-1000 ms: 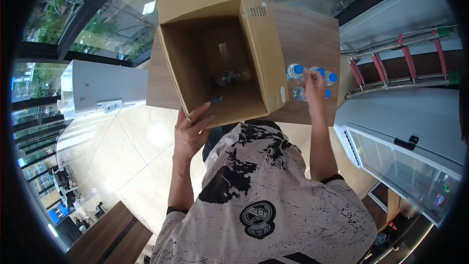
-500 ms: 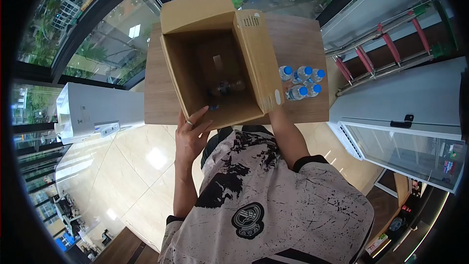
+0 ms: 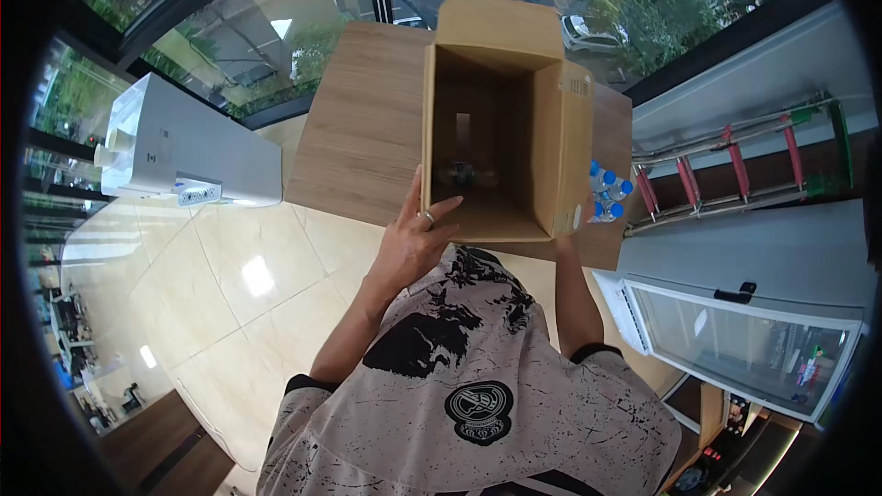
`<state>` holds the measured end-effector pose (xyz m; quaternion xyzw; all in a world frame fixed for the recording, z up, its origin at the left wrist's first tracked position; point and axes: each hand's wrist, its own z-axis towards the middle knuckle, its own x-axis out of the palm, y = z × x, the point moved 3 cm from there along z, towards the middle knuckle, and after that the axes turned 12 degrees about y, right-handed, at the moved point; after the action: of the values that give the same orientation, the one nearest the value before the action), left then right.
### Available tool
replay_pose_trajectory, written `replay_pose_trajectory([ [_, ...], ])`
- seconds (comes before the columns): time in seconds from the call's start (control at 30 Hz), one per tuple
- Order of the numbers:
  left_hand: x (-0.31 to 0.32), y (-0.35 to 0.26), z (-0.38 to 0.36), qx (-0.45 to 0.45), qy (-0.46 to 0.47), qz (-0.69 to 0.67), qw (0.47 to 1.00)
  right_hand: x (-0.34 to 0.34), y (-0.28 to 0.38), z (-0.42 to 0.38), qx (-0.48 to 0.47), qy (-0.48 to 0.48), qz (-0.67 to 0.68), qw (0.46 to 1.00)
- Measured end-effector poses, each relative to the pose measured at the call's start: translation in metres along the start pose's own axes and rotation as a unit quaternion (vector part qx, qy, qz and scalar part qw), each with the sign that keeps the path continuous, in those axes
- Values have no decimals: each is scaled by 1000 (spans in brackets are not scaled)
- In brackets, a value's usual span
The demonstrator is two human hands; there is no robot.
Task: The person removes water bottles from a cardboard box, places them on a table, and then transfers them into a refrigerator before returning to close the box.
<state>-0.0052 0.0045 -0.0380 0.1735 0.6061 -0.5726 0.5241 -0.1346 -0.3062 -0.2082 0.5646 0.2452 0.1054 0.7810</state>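
Observation:
A tall cardboard box (image 3: 574, 142) stands over the wooden table with its mouth towards me and one flap folded out at the far side. My left hand (image 3: 418, 239) grips its near left edge, fingers over the rim and a ring on one finger. At the near right corner, my right hand (image 3: 563, 246) goes under or behind the box, so its fingers are hidden. Inside, a clear plastic bottle (image 3: 462, 174) lies dimly visible. Several water bottles (image 3: 604, 182) with blue caps stand just right of the box, partly covered by it.
The wooden table (image 3: 363, 115) reaches to the windows. A white appliance (image 3: 197, 152) stands on the left. On the right are a metal rack with red bars (image 3: 735, 161) and a white glass-door cabinet (image 3: 735, 321). Tiled floor (image 3: 239, 285) lies at the left.
The view has turned, and the box now sits further right in it. Against the table, the box has shifted right and covers part of the bottle group. My left hand stays on its edge.

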Motion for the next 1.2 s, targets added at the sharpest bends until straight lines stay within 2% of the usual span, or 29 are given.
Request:
replay_pose_trajectory([
  [0.1, -2, 0, 2, 1, 10, -4, 1000, -35, 82, 16, 28, -22, -102, 994],
  [0.23, -2, 2, 7, 41, -1, 1, 999, -78, 172, 49, -164, -91, -32, 982],
  [0.27, -3, 1, 9, 19, 16, -4, 1000, -80, 199, 50, -164, -100, -37, 981],
  [0.33, -3, 5, 12, 11, 39, -8, 999, -74, 267, 53, -187, 36, -48, 981],
  [0.4, 0, 9, 14, 50, 10, -3, 999, -48, 310, 59, -138, 205, -69, 967],
  [0.47, 1, 11, 16, 65, 17, 15, 998, -6, 344, 58, -216, 357, -179, 891],
  [0.53, -1, 13, 18, 73, 20, 35, 997, 34, 330, 59, -189, 436, -216, 853],
  [0.6, -3, 14, 19, 37, 51, 62, 996, 68, 324, 54, -146, 475, -287, 819],
  [0.63, -6, 12, 19, 42, 51, 60, 996, 81, 317, 58, -145, 471, -290, 820],
  [0.7, -10, 11, 18, 25, 70, 38, 996, 104, 294, 61, -169, 567, -345, 729],
  [0.73, -7, 11, 17, 32, 71, 38, 996, 110, 283, 66, -166, 562, -347, 732],
  [0.8, -1, 14, 14, 56, 41, 36, 997, 126, 255, 69, -178, 612, -444, 630],
  [0.83, 1, 15, 15, 60, 42, 37, 997, 136, 245, 72, -177, 609, -444, 633],
  [0.9, 4, 15, 12, 76, 36, 48, 995, 158, 209, 69, -106, 674, -501, 533],
  [0.97, 2, 14, 10, 77, 47, 43, 995, 195, 143, 62, -151, 705, -548, 425],
  [1.0, 1, 14, 9, 69, 49, 40, 996, 198, 124, 53, -142, 703, -546, 433],
  [1.07, 0, 15, 9, 70, 55, 47, 995, 209, 103, 42, -248, 577, -571, 530],
  [1.1, -2, 18, 9, 61, 56, 53, 995, 217, 73, 38, -248, 573, -570, 534],
  [1.13, -3, 19, 8, 63, 58, 56, 995, 224, 41, 37, -226, 528, -529, 625],
  [1.17, -2, 20, 7, 62, 48, 50, 996, 225, 46, 35, -201, 479, -481, 706],
  [1.2, -2, 20, 6, 60, 38, 43, 997, 225, 47, 34, -201, 480, -479, 707],
])
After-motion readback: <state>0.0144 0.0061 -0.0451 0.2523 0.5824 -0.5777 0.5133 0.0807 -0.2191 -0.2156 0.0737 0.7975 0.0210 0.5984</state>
